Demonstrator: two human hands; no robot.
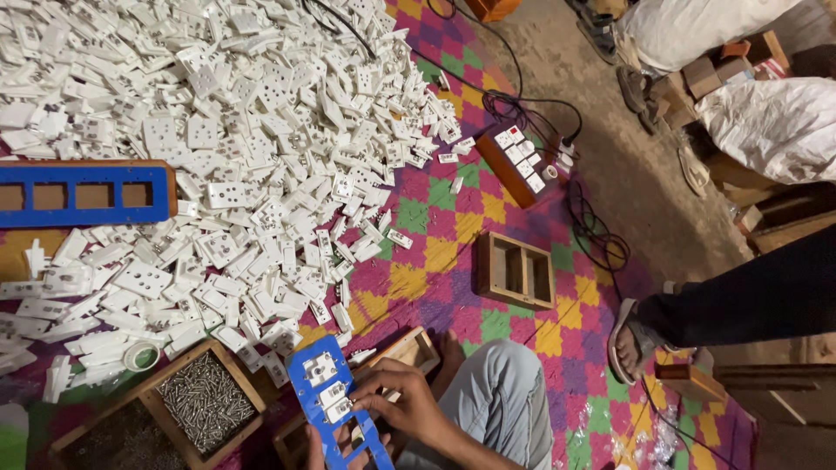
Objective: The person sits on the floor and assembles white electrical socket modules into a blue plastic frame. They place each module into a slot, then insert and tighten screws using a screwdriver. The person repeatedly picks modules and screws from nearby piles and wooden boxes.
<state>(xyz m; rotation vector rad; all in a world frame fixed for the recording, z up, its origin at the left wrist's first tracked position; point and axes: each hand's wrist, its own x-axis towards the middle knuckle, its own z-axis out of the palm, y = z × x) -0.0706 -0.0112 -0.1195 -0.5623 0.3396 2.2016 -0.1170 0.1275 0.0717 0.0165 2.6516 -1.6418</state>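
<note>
A blue plastic frame with several rectangular slots sits tilted at the bottom centre. White switch and socket modules are seated in its upper slots. My right hand rests over the frame's right edge, fingertips pinching a white module at a middle slot. My left hand is mostly hidden under the frame's lower end; only its fingers show, gripping the frame from below. My bent knee in grey trousers is just to the right of both hands.
A large heap of white socket parts covers the checked mat. Around it lie a second blue frame, a wooden tray of screws, a tape roll, a two-slot wooden box and a wired switchboard. Another person's sandalled foot is at the right.
</note>
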